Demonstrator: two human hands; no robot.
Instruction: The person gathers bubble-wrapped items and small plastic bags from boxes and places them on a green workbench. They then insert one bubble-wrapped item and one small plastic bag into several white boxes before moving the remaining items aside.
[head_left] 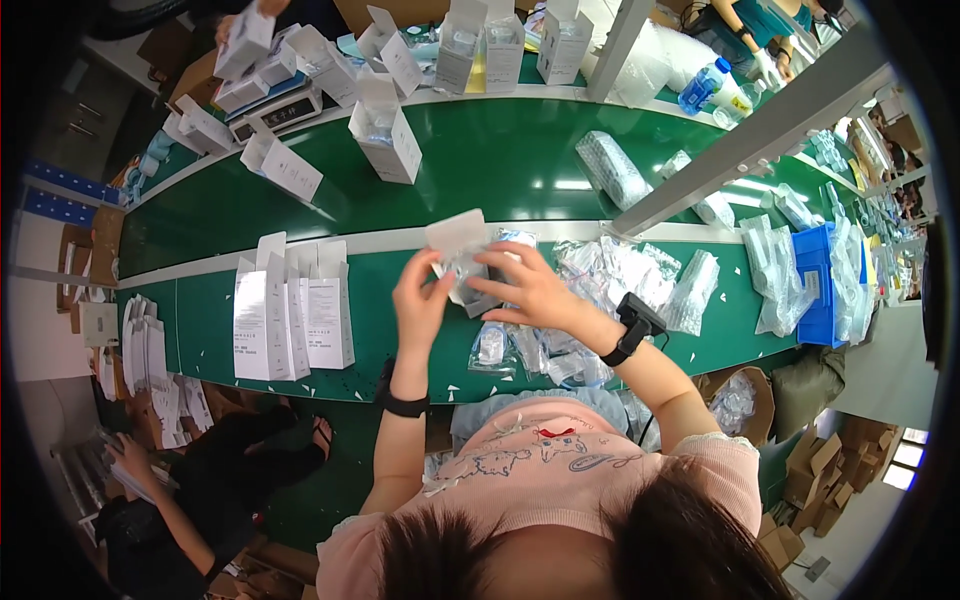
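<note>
Left hand (418, 292) grips the open white carton (467, 297) and should hold it steady; right hand (535, 288), its grip unconfirmable, should press lightly, sparing the raised flap (457, 231).

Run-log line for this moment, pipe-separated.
left hand: touching open white rectangular cardboard box | right hand: touching same box | right of box: heaped clear plastic packets | left of box: standing white cardboard cartons

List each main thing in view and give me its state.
Left hand: fingers holding the white box.
Right hand: fingers apart, at the white box.
White box: open, flap raised.
Carton ahead of the left hand: open, clear contents showing.
Bench cartons: flaps raised.
Plastic packets: heaped; sealing unclear.
Blue bottle: capped.
Cardboard box: open, clear bags inside.
</note>
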